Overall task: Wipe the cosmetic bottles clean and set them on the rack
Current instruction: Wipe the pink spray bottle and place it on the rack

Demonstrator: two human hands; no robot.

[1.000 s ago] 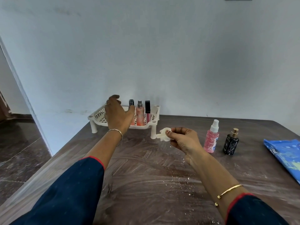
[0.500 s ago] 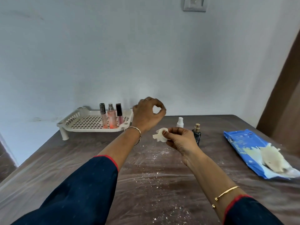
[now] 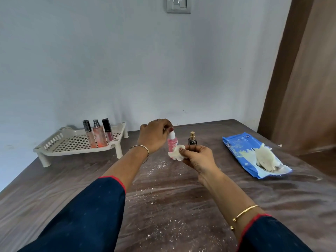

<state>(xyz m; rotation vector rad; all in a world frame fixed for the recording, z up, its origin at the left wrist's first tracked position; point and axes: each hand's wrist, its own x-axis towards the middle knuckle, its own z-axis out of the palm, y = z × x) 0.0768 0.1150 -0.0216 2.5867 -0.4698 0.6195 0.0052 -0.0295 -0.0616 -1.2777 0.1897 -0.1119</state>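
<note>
My left hand [image 3: 154,136] grips the white cap of a pink spray bottle [image 3: 172,144] that stands at the middle of the table. My right hand [image 3: 197,158] pinches a crumpled white wipe [image 3: 176,154] just in front of that bottle. A dark bottle with a gold cap [image 3: 192,140] stands right beside it, partly behind my right fingers. The white lattice rack [image 3: 72,144] sits at the back left and holds three slim bottles [image 3: 97,135] upright along its far right side.
A blue wet-wipe pack [image 3: 241,148] lies at the right with a wipe [image 3: 265,159] pulled out on top. White crumbs dust the brown table [image 3: 163,200]. A wall runs behind the table, and a brown door stands at the right.
My left hand left the rack, swung right and took hold of the pink bottle's cap. My view turned right, bringing the wipe pack into sight. My right hand kept the wipe.
</note>
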